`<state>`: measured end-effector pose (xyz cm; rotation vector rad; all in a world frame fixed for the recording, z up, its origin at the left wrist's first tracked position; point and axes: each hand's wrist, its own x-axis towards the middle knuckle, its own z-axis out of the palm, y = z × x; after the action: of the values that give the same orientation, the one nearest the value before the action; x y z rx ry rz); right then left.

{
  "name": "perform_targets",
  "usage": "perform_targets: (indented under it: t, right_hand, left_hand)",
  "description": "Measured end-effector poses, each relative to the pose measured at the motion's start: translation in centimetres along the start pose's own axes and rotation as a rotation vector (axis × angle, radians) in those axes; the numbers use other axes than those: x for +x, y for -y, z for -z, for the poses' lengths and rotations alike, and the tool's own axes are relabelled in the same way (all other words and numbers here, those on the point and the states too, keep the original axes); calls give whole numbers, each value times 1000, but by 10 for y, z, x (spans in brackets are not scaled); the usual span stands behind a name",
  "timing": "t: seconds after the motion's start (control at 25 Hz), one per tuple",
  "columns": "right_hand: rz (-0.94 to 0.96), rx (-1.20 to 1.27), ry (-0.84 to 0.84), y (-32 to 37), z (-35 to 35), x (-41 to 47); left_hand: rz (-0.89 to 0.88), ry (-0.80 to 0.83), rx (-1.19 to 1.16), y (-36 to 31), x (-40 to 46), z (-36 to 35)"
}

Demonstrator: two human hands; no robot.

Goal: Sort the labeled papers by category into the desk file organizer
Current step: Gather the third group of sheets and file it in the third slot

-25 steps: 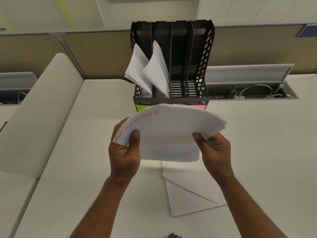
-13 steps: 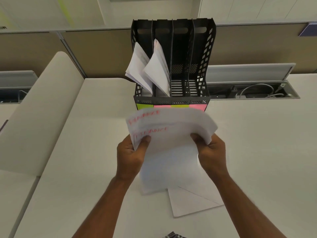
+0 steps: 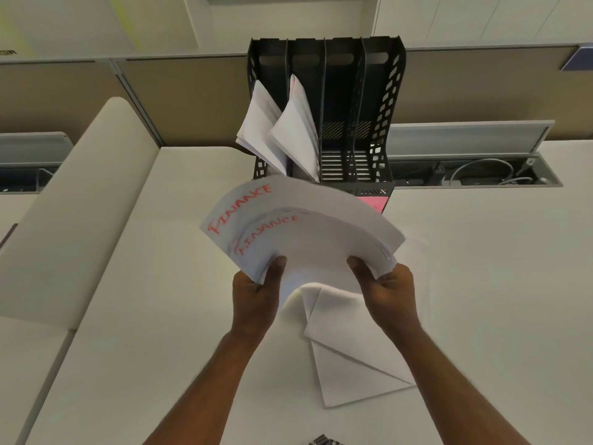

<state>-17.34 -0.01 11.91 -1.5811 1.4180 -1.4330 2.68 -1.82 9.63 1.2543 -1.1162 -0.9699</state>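
I hold a stack of white papers (image 3: 308, 232) in both hands above the desk; two top sheets show "FINANCE" in red, fanned apart. My left hand (image 3: 256, 293) grips the stack's near left corner, and my right hand (image 3: 388, 290) grips its near right corner. Behind the stack stands a black desk file organizer (image 3: 382, 101) with several upright slots. Its two left slots hold leaning white papers (image 3: 282, 130); the two right slots look empty. A pink label (image 3: 373, 202) shows on its front edge. The other labels are hidden by the stack.
More white sheets (image 3: 349, 361) lie on the desk under my hands. A cable tray (image 3: 475, 171) with wires is recessed at the right of the organizer. A padded divider (image 3: 73, 207) rises on the left. A small dark object (image 3: 324, 440) sits at the bottom edge.
The stack has tilted, its left side swinging up toward the organizer. Two FINANCE sheets have fanned apart at the top, and the stack now covers most of the organizer's front labels.
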Motion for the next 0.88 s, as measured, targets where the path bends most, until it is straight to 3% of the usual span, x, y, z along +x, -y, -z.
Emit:
perform_targets:
  t: [0.08,0.32,0.52,0.88]
  right_hand:
    - [-106,57,21,-11,-1,-9]
    - [-190,87,35,-19,0,-16]
    - [-111,136,17,-13,4,-4]
    - [-32,-54,105,-32,8,-5]
  left_hand:
    - [19,36,23,14,-9,1]
    - [118,74,27,30,-15,7]
    - [31,73,-8,22,-5,8]
    - [123,128,49,47,-8,12]
